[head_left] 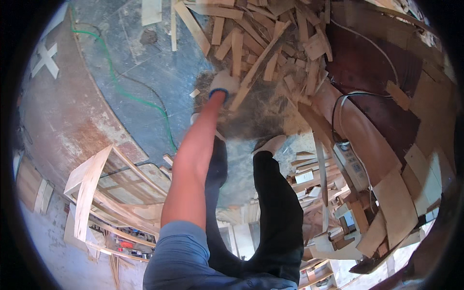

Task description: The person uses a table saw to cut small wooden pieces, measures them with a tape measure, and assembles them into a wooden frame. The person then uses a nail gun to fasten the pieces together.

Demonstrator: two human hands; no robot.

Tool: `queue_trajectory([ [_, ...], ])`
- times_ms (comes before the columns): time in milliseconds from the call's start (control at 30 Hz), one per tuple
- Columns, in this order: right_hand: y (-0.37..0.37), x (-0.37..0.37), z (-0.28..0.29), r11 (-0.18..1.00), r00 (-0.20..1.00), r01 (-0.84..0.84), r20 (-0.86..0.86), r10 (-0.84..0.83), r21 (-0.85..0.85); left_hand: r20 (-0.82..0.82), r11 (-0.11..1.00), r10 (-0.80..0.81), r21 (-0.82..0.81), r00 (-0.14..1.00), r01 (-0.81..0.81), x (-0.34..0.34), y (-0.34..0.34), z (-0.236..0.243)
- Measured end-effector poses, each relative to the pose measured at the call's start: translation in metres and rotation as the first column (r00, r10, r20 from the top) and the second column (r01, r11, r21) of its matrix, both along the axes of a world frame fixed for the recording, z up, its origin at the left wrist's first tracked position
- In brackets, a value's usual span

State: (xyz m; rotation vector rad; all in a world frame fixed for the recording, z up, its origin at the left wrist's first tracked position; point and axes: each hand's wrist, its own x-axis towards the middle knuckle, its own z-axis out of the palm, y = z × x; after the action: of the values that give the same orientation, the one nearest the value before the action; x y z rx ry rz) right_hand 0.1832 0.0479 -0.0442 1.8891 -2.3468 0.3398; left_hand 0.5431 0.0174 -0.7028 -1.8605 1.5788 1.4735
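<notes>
My left hand (226,82), in a pale glove with a blue cuff, reaches down to the near edge of a heap of wood offcuts (251,43). A long, thin wood strip (258,65) lies slanted just to the right of the glove. The glove blends into the dusty floor and wood, so its fingers do not show clearly, and I cannot tell whether it grips a piece. Below the heap, dark sawdust (249,116) covers the floor in front of my feet. My right hand is out of the picture.
A green hose (112,67) runs across the blue-grey floor at left. A wooden frame (104,164) stands at lower left. At right are a power strip (350,166) with cables, brown boards (396,208) and stacked wood pieces (309,169).
</notes>
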Motion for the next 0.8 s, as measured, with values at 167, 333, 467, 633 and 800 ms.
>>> queue_trajectory([
  [167,0.031,-0.009,0.031,0.996,0.998,0.042,0.041,-0.039,-0.075,-0.434,0.749,0.662,0.415,0.611,-0.517,0.010,0.025,0.161],
  [333,0.030,-0.012,0.056,0.993,0.988,0.043,0.151,-0.026,-0.106,-0.372,0.962,0.258,0.014,0.892,-0.272,0.050,0.017,0.412],
  [467,0.023,-0.002,0.058,0.991,0.956,0.057,0.293,-0.021,-0.117,-0.097,0.701,-0.191,-0.710,0.977,0.067,0.072,0.023,0.546],
  [633,0.019,0.026,0.097,0.987,0.792,0.129,0.609,-0.047,-0.092,0.115,0.229,-0.251,-0.958,0.961,0.174,0.069,0.006,0.688],
  [800,0.080,0.085,0.161,0.935,-0.312,-0.070,0.882,-0.352,0.348,0.178,0.050,-0.355,-0.977,0.918,0.209,0.036,0.015,0.771],
])
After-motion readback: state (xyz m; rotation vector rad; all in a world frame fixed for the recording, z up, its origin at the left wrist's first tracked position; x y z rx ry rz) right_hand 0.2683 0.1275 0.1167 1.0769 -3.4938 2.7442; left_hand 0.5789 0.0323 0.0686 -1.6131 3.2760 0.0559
